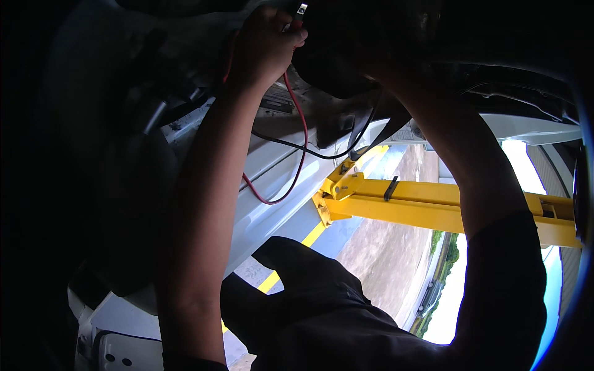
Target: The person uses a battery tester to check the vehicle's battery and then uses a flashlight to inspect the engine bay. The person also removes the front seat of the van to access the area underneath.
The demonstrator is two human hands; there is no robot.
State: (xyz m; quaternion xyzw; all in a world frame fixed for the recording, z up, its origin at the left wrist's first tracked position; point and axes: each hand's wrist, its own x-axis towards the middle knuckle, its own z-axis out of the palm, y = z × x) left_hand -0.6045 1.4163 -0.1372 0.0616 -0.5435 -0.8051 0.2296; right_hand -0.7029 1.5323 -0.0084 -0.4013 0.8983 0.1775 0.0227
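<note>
At the top, my left hand (266, 46) is closed around the end of a red test lead (303, 127). A small bright metal tip (302, 9) sticks up past its fingers. From this hand the red wire hangs in a loop beside my forearm. My right forearm (439, 117) reaches up into the dark area. Its hand is lost in shadow there, so its fingers and anything in them are hidden. A black cable (315, 155) crosses below the hands and curves up toward the right one.
The white door sill (278, 185) of a vehicle runs diagonally below my arms. Behind my right arm stands a yellow steel lift beam (402, 210). Dark vehicle parts surround my hands. My dark clothing (322, 309) fills the lower middle. A yellow floor line (269, 282) shows beyond the sill.
</note>
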